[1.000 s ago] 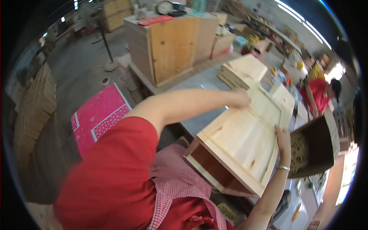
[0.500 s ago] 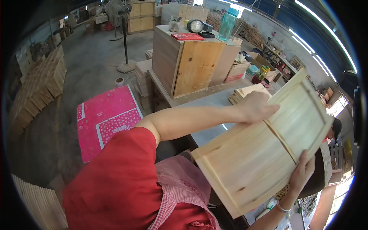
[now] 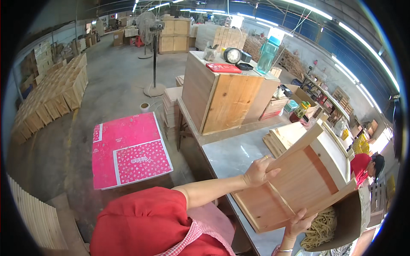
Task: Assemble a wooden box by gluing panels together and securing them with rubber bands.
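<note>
A shallow wooden box or frame [image 3: 294, 181], pale at its rims and reddish inside, is tilted over the grey worktable [image 3: 226, 149]. A thin tan band [image 3: 279, 197] is stretched across its middle. My left hand [image 3: 259, 171] is closed at the box's left edge, by one end of the band. My right hand [image 3: 297, 224] grips the near edge at the band's other end, thumb on the wood. Beside my right hand, an open cardboard box [image 3: 358, 213] holds a heap of tan bands [image 3: 320, 230].
Flat wooden pieces [image 3: 284, 138] are stacked behind the held box. A large wooden cabinet [image 3: 232, 102] on the table carries a clock [image 3: 232, 55] and a teal bottle [image 3: 268, 55]. A pink board [image 3: 132, 149] lies to the left. Another person [image 3: 363, 166] is at far right.
The wooden box has turned and dropped lower, so its reddish recessed inside now shows instead of the pale panel. Both hands moved down with it, and the view has shifted.
</note>
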`<state>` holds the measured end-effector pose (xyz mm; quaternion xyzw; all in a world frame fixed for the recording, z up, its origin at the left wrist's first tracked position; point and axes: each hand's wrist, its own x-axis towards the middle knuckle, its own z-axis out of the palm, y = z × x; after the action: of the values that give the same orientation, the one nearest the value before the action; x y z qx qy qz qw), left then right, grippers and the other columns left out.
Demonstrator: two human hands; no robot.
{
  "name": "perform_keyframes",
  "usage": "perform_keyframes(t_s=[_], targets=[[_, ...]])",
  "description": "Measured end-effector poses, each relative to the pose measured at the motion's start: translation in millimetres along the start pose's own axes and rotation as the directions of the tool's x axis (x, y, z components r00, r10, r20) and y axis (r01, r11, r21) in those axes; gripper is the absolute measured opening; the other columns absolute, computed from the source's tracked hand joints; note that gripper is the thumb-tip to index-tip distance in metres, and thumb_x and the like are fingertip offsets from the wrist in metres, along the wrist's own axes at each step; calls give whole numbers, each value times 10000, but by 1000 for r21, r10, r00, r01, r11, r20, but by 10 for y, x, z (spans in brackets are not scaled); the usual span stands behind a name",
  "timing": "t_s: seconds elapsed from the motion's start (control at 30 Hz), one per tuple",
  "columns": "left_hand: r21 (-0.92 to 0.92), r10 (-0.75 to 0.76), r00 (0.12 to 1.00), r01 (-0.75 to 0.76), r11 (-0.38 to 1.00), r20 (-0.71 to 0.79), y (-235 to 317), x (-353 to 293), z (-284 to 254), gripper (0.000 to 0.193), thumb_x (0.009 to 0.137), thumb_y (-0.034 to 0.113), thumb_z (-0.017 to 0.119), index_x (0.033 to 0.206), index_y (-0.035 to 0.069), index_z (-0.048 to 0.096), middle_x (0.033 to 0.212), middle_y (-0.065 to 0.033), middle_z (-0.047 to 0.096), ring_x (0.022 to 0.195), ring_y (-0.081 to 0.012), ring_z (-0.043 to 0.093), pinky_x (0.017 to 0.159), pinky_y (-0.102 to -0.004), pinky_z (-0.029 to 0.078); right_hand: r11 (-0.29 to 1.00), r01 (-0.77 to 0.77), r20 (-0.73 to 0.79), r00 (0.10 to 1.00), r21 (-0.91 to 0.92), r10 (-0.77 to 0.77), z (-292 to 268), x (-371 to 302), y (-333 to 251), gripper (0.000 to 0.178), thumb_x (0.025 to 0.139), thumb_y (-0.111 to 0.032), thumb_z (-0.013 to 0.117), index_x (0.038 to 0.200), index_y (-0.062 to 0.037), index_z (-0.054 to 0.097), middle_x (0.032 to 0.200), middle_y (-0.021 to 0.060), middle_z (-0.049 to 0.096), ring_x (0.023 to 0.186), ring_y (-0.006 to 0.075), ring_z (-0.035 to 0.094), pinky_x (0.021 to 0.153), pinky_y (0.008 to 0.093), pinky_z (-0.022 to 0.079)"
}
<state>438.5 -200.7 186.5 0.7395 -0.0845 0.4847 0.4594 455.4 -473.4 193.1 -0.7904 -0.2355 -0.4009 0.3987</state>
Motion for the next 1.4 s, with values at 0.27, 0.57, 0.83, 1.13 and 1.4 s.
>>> perform_keyframes(t_s=[0.27, 0.57, 0.83, 1.13, 1.4], targets=[[-47, 96, 995, -96, 994, -2, 241, 294, -122, 332, 901, 279, 673, 1051, -10, 613, 870, -214, 580, 775, -407, 600, 685, -431, 495, 986, -9, -88, 996, 169, 24, -168, 117, -239, 541, 999, -223, 544, 1342, 166, 390, 1149, 303, 607, 991, 379, 647, 827, 430, 529], [12, 58, 998, -58, 998, 29, -76, -87, 5, 375, 917, 332, 649, 1013, -26, 591, 838, -210, 549, 776, -415, 575, 670, -435, 475, 998, 22, 10, 1000, 58, -22, -59, -152, 42, 587, 1000, -232, 535, 1419, 140, 359, 1213, 311, 603, 1052, 400, 642, 887, 425, 511], [-66, 106, 994, -105, 992, 12, 201, 148, 7, 399, 916, 309, 647, 1096, -41, 581, 883, -236, 571, 824, -424, 576, 707, -448, 475, 998, -14, -138, 990, 58, 21, -261, -4, -184, 515, 984, -206, 558, 1360, 126, 440, 1127, 266, 647, 948, 326, 655, 840, 394, 518], [141, -134, 961, 102, 985, 242, -458, -162, -319, 470, 997, 418, 494, 1132, -24, 585, 981, -84, 589, 920, -228, 553, 815, -382, 453, 984, 71, 34, 996, 163, -77, -113, -4, -20, 557, 937, -245, 637, 1369, 75, 490, 1067, 180, 683, 693, 275, 640, 631, 322, 507], [168, 547, 835, -549, 819, 60, 999, 1120, -353, 569, 1001, 381, 379, 1328, -66, 506, 1329, -204, 532, 1277, -313, 498, 1094, -455, 355, 649, -733, 185, 680, 202, 710, 147, -184, 1076, 465, 1014, -383, 457, 957, 42, 636, 761, 203, 629, 712, 335, 618, 666, 389, 465]])
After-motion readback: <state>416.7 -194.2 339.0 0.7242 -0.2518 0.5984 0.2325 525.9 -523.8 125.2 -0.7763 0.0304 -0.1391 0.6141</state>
